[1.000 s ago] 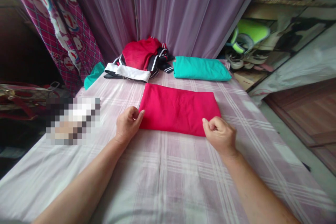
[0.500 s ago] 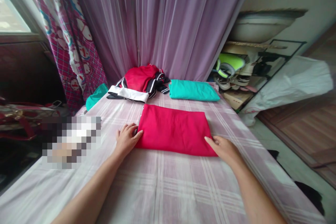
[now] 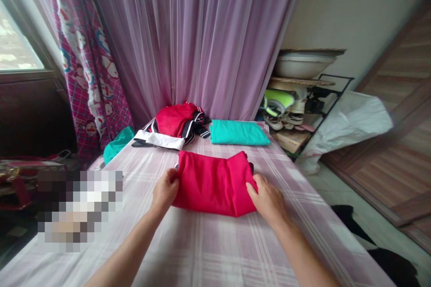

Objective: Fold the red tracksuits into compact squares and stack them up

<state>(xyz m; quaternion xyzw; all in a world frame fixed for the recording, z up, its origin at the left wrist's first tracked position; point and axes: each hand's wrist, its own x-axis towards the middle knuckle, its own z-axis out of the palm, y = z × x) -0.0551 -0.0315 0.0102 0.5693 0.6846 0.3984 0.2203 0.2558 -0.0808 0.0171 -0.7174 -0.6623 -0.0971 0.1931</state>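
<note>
Left hand (image 3: 165,189) and right hand (image 3: 268,196), grip narrow, hold opposite ends of red cloth (image 3: 212,186) at 12 o'clock, looks folded. Teal cloth (image 3: 238,132), 1 o'clock, folded; clothes heap (image 3: 173,121), 11 o'clock, unfolded.

Contains no readable text, label, brand, number or sign. Shows small marks on the cardboard box (image 3: 291,140), too blurred to decipher. Shows faint red print low on the white plastic bag (image 3: 350,119), likewise illegible. Displays a printed pattern on the magenta curtain (image 3: 89,76), too blurred for reading any characters.
</note>
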